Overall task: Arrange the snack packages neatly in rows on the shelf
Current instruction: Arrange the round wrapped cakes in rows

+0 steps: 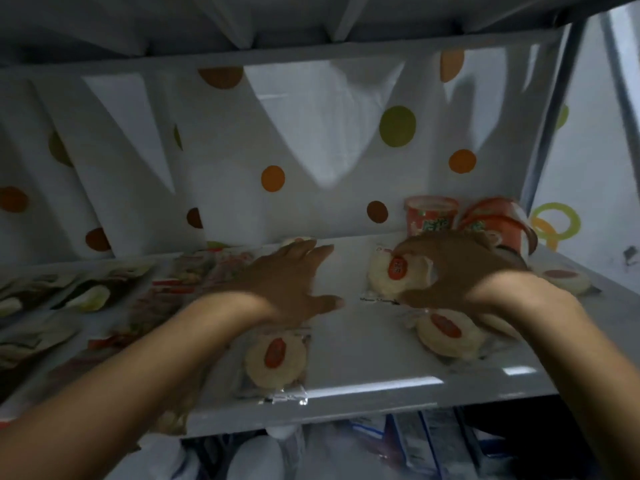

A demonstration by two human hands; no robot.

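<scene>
My right hand gripped a clear-wrapped cake with a red label, fingers curled round it, over the right half of the white shelf. I could not tell whether it was lifted or resting. My left hand hovered beside it, fingers spread, holding nothing. A front cake lay at the shelf's edge, a second cake below my right wrist. Flat packets lined the left side, and two red tubs stood at the back right.
</scene>
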